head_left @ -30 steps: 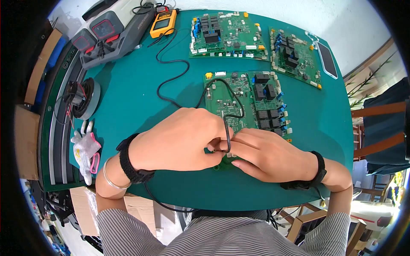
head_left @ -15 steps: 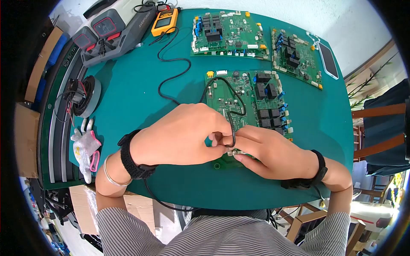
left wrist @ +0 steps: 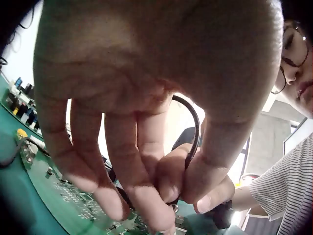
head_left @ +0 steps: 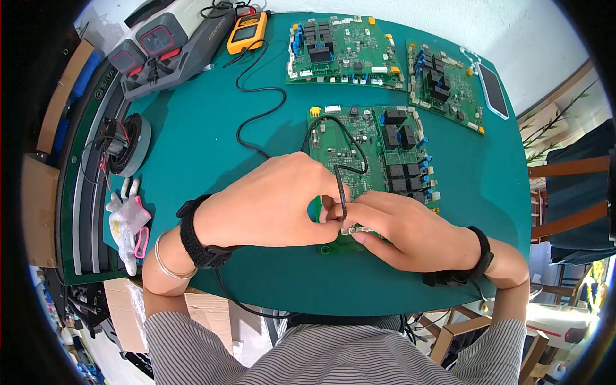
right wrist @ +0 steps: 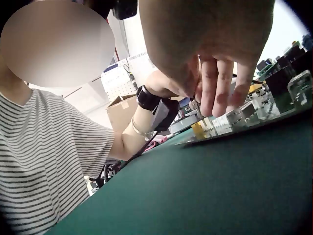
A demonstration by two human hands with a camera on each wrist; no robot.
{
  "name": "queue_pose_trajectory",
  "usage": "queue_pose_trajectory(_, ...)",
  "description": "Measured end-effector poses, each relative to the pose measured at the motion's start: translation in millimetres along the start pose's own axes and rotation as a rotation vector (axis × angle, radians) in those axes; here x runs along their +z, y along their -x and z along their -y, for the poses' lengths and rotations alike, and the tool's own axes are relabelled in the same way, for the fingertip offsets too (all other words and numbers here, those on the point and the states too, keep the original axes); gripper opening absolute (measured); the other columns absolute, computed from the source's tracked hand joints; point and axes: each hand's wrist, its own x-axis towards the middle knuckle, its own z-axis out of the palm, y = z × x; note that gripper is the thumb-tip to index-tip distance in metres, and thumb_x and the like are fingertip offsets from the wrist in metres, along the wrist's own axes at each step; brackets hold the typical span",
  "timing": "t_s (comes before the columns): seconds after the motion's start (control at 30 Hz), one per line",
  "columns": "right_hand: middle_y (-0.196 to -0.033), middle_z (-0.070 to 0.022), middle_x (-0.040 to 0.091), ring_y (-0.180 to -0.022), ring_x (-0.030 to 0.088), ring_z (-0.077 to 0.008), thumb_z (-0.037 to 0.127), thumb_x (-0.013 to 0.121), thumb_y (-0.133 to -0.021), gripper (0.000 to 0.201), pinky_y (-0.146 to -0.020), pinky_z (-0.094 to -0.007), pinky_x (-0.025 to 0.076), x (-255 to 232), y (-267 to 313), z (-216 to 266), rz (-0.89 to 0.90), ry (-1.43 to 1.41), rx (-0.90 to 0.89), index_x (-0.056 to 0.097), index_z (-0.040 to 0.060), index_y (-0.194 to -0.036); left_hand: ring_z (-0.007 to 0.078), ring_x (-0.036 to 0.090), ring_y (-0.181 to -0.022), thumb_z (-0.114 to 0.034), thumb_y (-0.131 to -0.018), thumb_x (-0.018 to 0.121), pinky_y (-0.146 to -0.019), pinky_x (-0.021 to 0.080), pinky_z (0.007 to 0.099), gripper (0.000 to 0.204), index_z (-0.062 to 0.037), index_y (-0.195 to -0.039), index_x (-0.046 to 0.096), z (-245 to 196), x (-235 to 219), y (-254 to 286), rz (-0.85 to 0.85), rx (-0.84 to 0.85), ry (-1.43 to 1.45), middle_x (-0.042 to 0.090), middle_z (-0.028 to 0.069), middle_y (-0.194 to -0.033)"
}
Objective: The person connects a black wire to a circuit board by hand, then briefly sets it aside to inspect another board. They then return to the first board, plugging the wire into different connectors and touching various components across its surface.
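Note:
My left hand (head_left: pixel 269 202) pinches a black cable (head_left: pixel 341 192) between thumb and fingers over the front part of a green circuit board (head_left: pixel 330 151). In the left wrist view the cable (left wrist: pixel 196 132) arches down to the thumb and fingertips, and its end is hidden among them. My right hand (head_left: pixel 410 234) meets the left one there: its index fingertip is right at the cable, its thumb beside a small pale connector (head_left: pixel 353 229) at the board's front. Whether the right fingers grip the cable I cannot tell. In the right wrist view its other fingers (right wrist: pixel 222 88) bend down over the board's parts.
The cable leads back to a yellow meter (head_left: pixel 247 33). More boards (head_left: pixel 359 48) lie stacked behind, another board (head_left: pixel 459 96) and a phone (head_left: pixel 493 90) at back right. A glove (head_left: pixel 128 221), a round motor-like part (head_left: pixel 131 146) and a grey tool (head_left: pixel 167 64) are left.
My left hand has shifted slightly up and right, showing more of the front connectors. The cable's upright stretch has bent and swung back left. The right hand stays almost in place.

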Motion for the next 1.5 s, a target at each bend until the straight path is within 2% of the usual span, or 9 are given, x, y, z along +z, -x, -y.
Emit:
queue_pose_trajectory(0.23,-0.105,-0.0184,0.065,-0.100,0.064,-0.0390,0.004,0.068,-0.091,0.042,-0.087,-0.0485,0.052,1,0,0,0.017,0.031,-0.001,0.054,-0.0039,-0.130,0.0340,0.072,-0.079,-0.011,-0.075,0.077,-0.072,0.055,0.0400,0.016,-0.0005,-0.086,0.072,2,1,1,-0.010,-0.034,-0.013,0.073,0.0153,-0.083)
queue_pose_trajectory(0.33,-0.104,-0.0185,0.065,-0.099,0.064,-0.0390,0.006,0.070,-0.090,0.048,-0.086,-0.0486,0.051,2,1,0,0.034,0.063,-0.009,0.052,-0.0038,-0.133,0.0339,0.072,-0.078,-0.011,-0.075,0.076,-0.071,0.055,0.0390,0.015,-0.0009,-0.085,0.072,0,0,2,-0.049,0.019,-0.097,0.073,0.0151,-0.082)
queue_pose_trajectory(0.4,-0.105,-0.0184,0.064,-0.099,0.063,-0.0387,0.006,0.070,-0.090,0.049,-0.086,-0.0482,0.051,3,2,-1,0.039,0.072,-0.009,0.051,-0.0037,-0.134,0.0343,0.072,-0.076,-0.010,-0.075,0.074,-0.069,0.054,0.0385,0.013,-0.0009,-0.084,0.070,0,0,0,0.014,-0.023,-0.035,0.073,0.0151,-0.080)
queue_pose_trajectory(0.57,-0.106,-0.0176,0.064,-0.100,0.062,-0.0376,0.006,0.072,-0.089,0.052,-0.086,-0.0473,0.051,3,2,-1,0.054,0.082,0.000,0.050,-0.0034,-0.135,0.0352,0.071,-0.075,-0.009,-0.075,0.073,-0.067,0.054,0.0385,0.013,-0.0008,-0.084,0.070,-4,-1,1,0.012,-0.018,-0.038,0.072,0.0158,-0.079)
queue_pose_trajectory(0.93,-0.121,-0.0160,0.058,-0.111,0.057,-0.0360,0.006,0.078,-0.083,0.068,-0.097,-0.0451,0.048,7,4,-7,0.084,0.106,-0.044,0.045,-0.0001,-0.142,0.0334,0.073,-0.080,-0.010,-0.076,0.076,-0.071,0.055,0.0394,0.013,-0.0033,-0.086,0.070,-2,-3,3,0.011,-0.029,-0.055,0.074,0.0116,-0.083)
queue_pose_trajectory(1.23,-0.122,-0.0166,0.054,-0.109,0.055,-0.0368,0.008,0.080,-0.080,0.072,-0.096,-0.0450,0.046,11,6,-10,0.086,0.157,-0.042,0.042,0.0016,-0.142,0.0334,0.072,-0.076,-0.011,-0.076,0.077,-0.068,0.054,0.0396,0.014,-0.0042,-0.086,0.071,-1,-1,3,-0.043,-0.022,-0.099,0.073,0.0127,-0.079)
queue_pose_trajectory(1.3,-0.122,-0.0166,0.053,-0.110,0.055,-0.0366,0.008,0.081,-0.080,0.074,-0.096,-0.0449,0.046,11,6,-10,0.099,0.167,-0.040,0.042,0.0024,-0.142,0.0337,0.072,-0.074,-0.013,-0.077,0.076,-0.067,0.054,0.0401,0.014,-0.0036,-0.085,0.071,-2,-1,3,0.011,-0.017,-0.018,0.072,0.0128,-0.077)
queue_pose_trajectory(1.4,-0.123,-0.0167,0.052,-0.110,0.054,-0.0363,0.009,0.082,-0.079,0.076,-0.096,-0.0448,0.046,11,7,-11,0.119,0.172,-0.036,0.041,0.0039,-0.143,0.0337,0.072,-0.073,-0.015,-0.078,0.076,-0.066,0.054,0.0400,0.014,-0.0031,-0.084,0.071,-6,-1,4,0.016,-0.021,-0.111,0.072,0.0129,-0.076)
queue_pose_trajectory(1.5,-0.123,-0.0167,0.052,-0.110,0.054,-0.0361,0.009,0.082,-0.078,0.077,-0.096,-0.0448,0.046,12,7,-11,0.124,0.167,-0.030,0.041,0.0045,-0.143,0.0341,0.072,-0.073,-0.016,-0.078,0.076,-0.066,0.054,0.0407,0.015,-0.0030,-0.084,0.071,-4,-1,4,0.021,-0.012,-0.063,0.073,0.0129,-0.076)
